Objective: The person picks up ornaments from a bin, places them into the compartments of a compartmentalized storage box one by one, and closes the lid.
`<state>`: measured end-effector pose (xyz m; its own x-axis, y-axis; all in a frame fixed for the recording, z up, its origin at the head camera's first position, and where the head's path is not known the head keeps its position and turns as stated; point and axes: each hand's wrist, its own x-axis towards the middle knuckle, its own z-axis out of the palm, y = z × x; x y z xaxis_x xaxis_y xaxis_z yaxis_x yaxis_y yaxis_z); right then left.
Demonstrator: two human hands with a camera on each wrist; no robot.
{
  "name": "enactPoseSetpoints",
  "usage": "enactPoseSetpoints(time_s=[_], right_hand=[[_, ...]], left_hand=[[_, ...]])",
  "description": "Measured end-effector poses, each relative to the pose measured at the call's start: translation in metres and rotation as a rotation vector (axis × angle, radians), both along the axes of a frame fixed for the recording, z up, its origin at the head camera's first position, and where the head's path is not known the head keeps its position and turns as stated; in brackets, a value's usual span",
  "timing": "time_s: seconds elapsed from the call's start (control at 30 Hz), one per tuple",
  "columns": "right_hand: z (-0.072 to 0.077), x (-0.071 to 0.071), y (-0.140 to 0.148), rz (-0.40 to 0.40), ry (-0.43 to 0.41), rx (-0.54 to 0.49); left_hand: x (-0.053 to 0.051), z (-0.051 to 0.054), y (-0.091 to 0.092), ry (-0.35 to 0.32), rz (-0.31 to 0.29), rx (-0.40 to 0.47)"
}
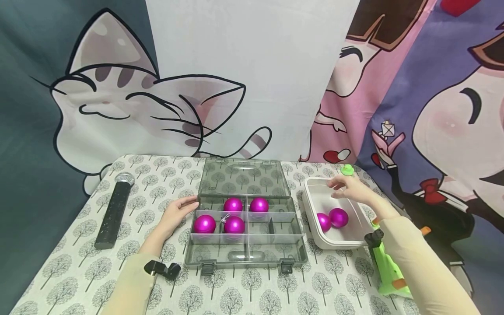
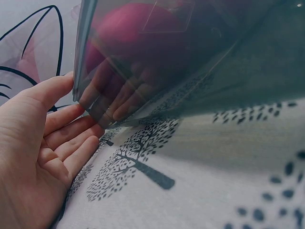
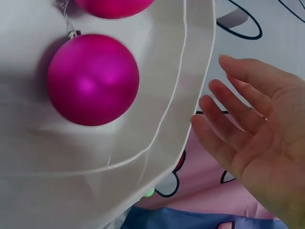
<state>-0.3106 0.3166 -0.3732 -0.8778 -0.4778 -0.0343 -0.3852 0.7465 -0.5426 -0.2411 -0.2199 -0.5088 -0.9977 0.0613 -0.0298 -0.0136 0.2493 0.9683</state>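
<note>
Magenta satin-finish balls (image 1: 234, 225) sit four in the compartments of a grey see-through plastic case (image 1: 252, 264) and two in a white plastic bin (image 1: 341, 243), all on the tree-patterned bench (image 1: 157, 176). Left hand's (image 1: 176, 215) grip is loose, fingers extended, touching the case's left side; right hand's (image 1: 351, 189) grip is fairly wide, fingers slightly bent, holding nothing over the bin's far end.
</note>
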Motion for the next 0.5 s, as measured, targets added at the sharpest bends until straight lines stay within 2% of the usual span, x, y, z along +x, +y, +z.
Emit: enactPoseSetpoints(time_s=[0.13,0.5], right_hand=[[0.0015,0.0018,0.0028,0.011,-0.087,0.014],[-0.0013,0.0029,0.0098,0.037,-0.240,0.149]], left_hand=[[-0.0001,-0.0009,-0.0004,0.007,-0.002,-0.006],[-0.0004,-0.0016,-0.0010,0.005,0.002,-0.004]])
